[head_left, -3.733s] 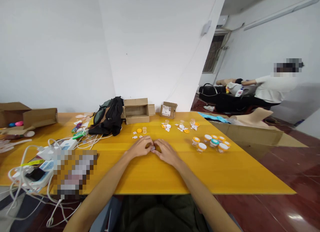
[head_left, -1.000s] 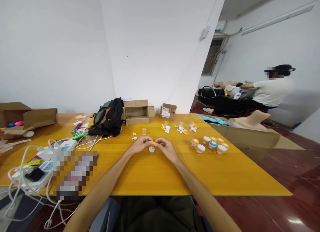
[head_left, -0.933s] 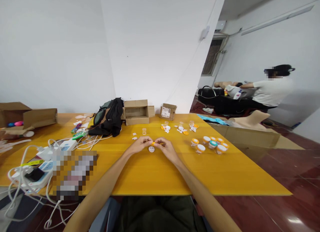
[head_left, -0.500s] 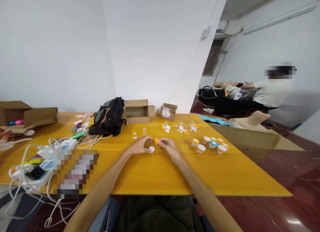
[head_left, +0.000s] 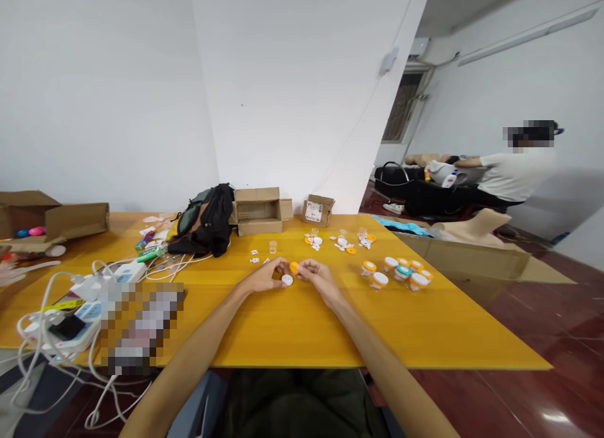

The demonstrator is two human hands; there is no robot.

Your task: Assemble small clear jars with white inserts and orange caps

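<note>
My left hand is curved, with its thumb against a small white round lid, which it seems to hold. My right hand pinches an orange ring lid between thumb and fingertips, just above the white one. The two hands nearly meet over the table, and the left fingertips come close to the orange ring. Beyond the left hand stands a small clear jar. Small white printed pieces lie to its left; another is partly hidden behind my left fingers.
Several lidded jars stand right on the yellow table. Loose lids, pieces and clear jars form groups at the back. Cardboard boxes, a backpack and a power strip with cables sit around. A person is far right.
My right hand has tilted the orange ring, so more of its round face shows, slightly higher and further left. My left hand and the white lid have barely shifted.
</note>
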